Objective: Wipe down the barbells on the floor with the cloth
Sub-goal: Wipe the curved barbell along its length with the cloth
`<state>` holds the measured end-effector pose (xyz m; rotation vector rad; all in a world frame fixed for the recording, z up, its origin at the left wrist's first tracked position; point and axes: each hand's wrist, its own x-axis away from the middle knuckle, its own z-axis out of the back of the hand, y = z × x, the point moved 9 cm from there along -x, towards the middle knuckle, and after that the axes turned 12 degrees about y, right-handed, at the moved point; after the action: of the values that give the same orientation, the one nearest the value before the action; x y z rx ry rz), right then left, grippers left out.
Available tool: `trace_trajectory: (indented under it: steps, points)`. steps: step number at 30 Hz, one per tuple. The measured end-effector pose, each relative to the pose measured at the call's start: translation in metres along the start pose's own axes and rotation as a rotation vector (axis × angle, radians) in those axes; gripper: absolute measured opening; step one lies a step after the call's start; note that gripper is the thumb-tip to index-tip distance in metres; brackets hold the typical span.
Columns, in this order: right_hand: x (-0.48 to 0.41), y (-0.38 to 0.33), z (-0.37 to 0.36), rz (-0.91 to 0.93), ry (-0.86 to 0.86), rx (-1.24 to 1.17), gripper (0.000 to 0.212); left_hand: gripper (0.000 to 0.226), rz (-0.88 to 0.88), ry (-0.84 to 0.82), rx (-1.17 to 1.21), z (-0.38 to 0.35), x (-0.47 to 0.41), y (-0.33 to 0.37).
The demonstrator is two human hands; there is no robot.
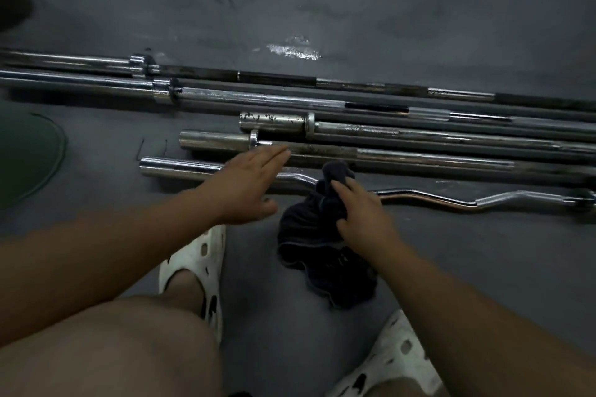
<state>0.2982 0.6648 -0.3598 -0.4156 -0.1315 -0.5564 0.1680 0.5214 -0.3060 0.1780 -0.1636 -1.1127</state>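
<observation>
Several chrome barbells lie side by side on the dark grey floor, running left to right. The nearest is a curl bar (435, 198) with a wavy shaft and a smooth sleeve at the left. Behind it lies a straight bar (419, 156) with a rusty patch near its collar. My left hand (248, 184) reaches over the curl bar's sleeve with straight fingers, the fingertips near the rusty bar. My right hand (361, 213) grips a dark cloth (309, 235) bunched over the curl bar's shaft; most of the cloth trails onto the floor toward me.
Three more bars lie farther back, among them a short one (277, 121) and a long one (225, 95). A dark green round plate (29, 155) sits at the left edge. My knees and white perforated sandals (196, 264) fill the near floor.
</observation>
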Motion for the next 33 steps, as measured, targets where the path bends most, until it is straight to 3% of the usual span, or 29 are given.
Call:
trace_trajectory:
  steps: [6,20,24,33]
  points:
    - [0.072,-0.002,0.059,0.138,0.148,0.007,0.081,0.095,0.04,0.082,-0.063,0.066,0.035,0.055]
    - [0.253,0.096,0.263,0.261,0.575,-0.037,0.077,0.091,-0.021,0.211,-0.094,0.14,0.054,0.303]
    - [0.259,0.135,0.274,0.233,0.606,-0.004,0.078,0.09,-0.033,0.192,-0.058,0.109,0.041,0.329]
    - [0.182,0.24,0.193,0.036,0.396,0.067,0.081,0.091,0.13,-0.018,0.039,-0.031,-0.042,0.277]
